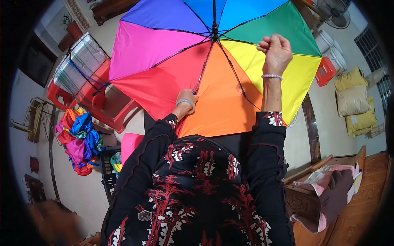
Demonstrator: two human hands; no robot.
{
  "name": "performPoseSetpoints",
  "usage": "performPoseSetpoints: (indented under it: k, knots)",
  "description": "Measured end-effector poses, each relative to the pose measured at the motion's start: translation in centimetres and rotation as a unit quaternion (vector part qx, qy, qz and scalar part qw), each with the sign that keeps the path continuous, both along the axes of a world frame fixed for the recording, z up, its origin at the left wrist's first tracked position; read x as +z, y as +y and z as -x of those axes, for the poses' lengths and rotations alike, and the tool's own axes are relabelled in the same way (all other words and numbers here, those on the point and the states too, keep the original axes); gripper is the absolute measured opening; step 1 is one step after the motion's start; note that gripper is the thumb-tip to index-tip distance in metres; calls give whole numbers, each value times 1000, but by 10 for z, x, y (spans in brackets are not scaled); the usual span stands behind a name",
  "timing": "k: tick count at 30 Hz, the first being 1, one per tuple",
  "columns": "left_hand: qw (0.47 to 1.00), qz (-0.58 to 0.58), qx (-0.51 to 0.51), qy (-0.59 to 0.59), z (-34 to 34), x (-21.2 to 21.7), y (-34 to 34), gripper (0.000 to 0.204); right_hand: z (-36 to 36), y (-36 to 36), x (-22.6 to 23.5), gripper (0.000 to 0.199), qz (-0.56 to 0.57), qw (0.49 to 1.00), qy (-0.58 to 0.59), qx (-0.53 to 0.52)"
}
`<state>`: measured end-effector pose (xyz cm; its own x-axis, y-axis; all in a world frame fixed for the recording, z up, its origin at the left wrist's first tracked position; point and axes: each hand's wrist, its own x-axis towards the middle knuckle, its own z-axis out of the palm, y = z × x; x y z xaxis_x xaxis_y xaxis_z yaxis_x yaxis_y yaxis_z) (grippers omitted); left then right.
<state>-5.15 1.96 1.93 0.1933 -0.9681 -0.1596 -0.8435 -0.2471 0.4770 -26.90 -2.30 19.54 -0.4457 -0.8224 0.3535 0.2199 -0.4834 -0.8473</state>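
Note:
An open rainbow-coloured umbrella spreads in front of me with its inside, black ribs and central shaft facing me. My left hand is closed on an umbrella rib where the red and orange panels meet, near the lower edge. A grey bangle circles that wrist. Raised over the green and yellow panels, my right hand has its fingers pressed together in a pinch. Whatever it might hold is too small to make out. A pale beaded bracelet sits on the right wrist.
Bundled rainbow umbrella cloth lies at left beside a black crate. Red stools stand behind, with a strapped white box. At right are white buckets, yellow sacks and wooden furniture with a bag.

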Motion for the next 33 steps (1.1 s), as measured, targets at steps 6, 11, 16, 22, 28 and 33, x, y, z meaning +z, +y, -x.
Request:
performPoseSetpoints:
  k: [6, 11, 16, 22, 28, 33]
  knots:
    - [960, -87, 103, 244, -7, -25, -5, 21, -17, -6, -87, 15, -83, 965, 230, -90]
    - [924, -113, 133, 341, -2, -5, 0, 16, -56, 10, -183, 13, -175, 922, 343, -41]
    - [901, -93, 139, 400, -14, -11, -2, 22, -81, 21, -196, 14, -145, 853, 502, -5]
    - [908, -120, 146, 373, -15, -9, -4, 21, -93, 25, -205, 11, -152, 815, 559, -2]
    - [900, -108, 162, 389, -12, -6, -2, 20, -99, 29, -208, 9, -160, 795, 584, -24]
    - [890, -92, 166, 414, -8, -3, 1, 19, -102, 31, -208, 11, -164, 764, 624, -1]
